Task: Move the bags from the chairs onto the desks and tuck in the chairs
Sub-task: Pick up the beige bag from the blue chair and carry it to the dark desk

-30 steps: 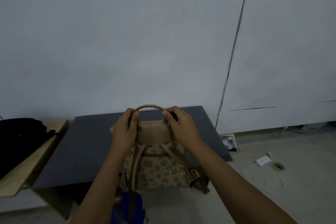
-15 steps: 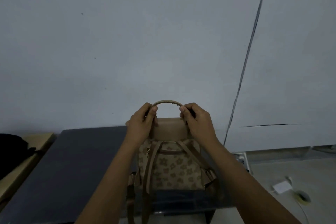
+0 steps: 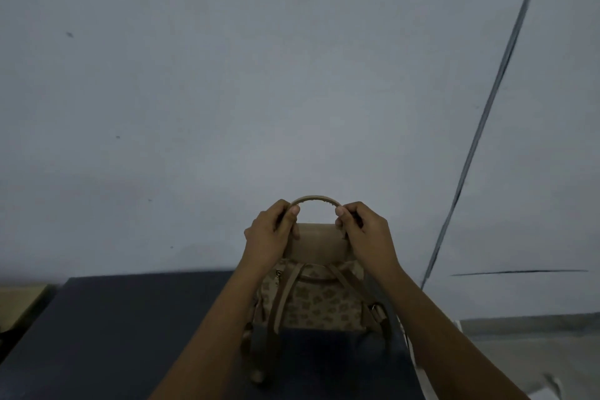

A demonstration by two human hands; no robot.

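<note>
Dark and flat, the desk (image 3: 136,334) fills the bottom of the view, and its top is bare on the left side. Two arms reach out over it. A bag (image 3: 319,299) stands upright on the desk, close to the right edge. It is tan with small flower shapes, and no words on it can be read. Its straps (image 3: 279,312) hang down the near side, and one lies on the desk. The left hand (image 3: 271,237) pinches the left end of the curved handle (image 3: 315,199) between thumb and fingers. The right hand (image 3: 365,234) pinches the right end the same way. Right of the desk, the floor (image 3: 532,347) is open. Behind it all stands a plain grey wall (image 3: 227,91) with a dark slanted line (image 3: 487,114) on the right.
</note>
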